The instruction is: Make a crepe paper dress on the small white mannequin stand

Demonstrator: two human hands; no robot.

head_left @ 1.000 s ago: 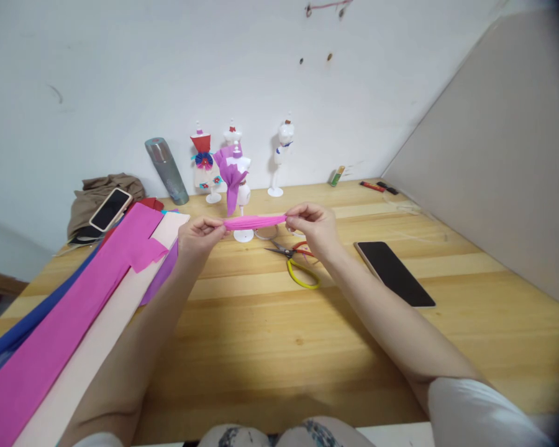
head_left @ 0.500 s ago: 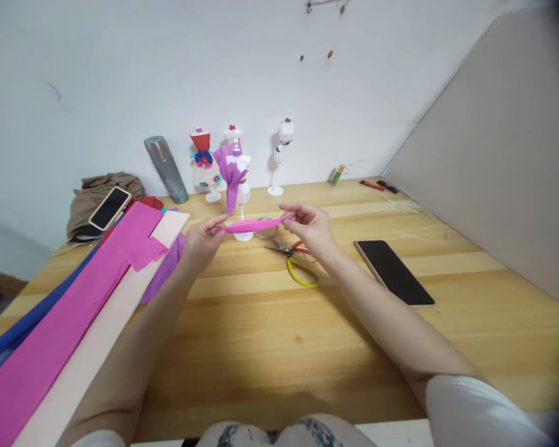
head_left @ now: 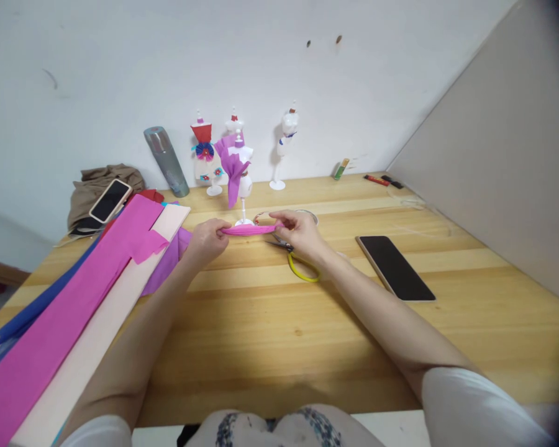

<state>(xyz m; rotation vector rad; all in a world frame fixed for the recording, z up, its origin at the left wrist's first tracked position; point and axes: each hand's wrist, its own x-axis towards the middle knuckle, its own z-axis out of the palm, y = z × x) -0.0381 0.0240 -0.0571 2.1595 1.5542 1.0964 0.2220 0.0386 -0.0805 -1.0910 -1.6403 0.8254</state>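
A narrow, gathered pink strip (head_left: 250,230) stretches level between my two hands. My left hand (head_left: 209,239) pinches its left end, and my right hand (head_left: 299,232) pinches the right end. Just behind the strip stands a small white mannequin (head_left: 245,185) with purple material draped over its shoulder; its round base is partly hidden by the strip. Scissors (head_left: 304,268) with a yellow handle lie on the table under my right hand, which hides part of them. Long pink (head_left: 79,310) and cream sheets lie beside my left forearm.
Three more mannequins stand near the wall, one in a red top (head_left: 202,133). A grey bottle (head_left: 166,162) is at the back left, near a phone (head_left: 110,201) on brown cloth (head_left: 86,194). A dark tablet-like device (head_left: 395,268) lies right; a small green tube (head_left: 341,169) is behind.
The strip is lower, in front of the mannequin's base, and its visible part is shorter. My right hand has shifted slightly left and now covers more of the scissors. The view has tilted down slightly.
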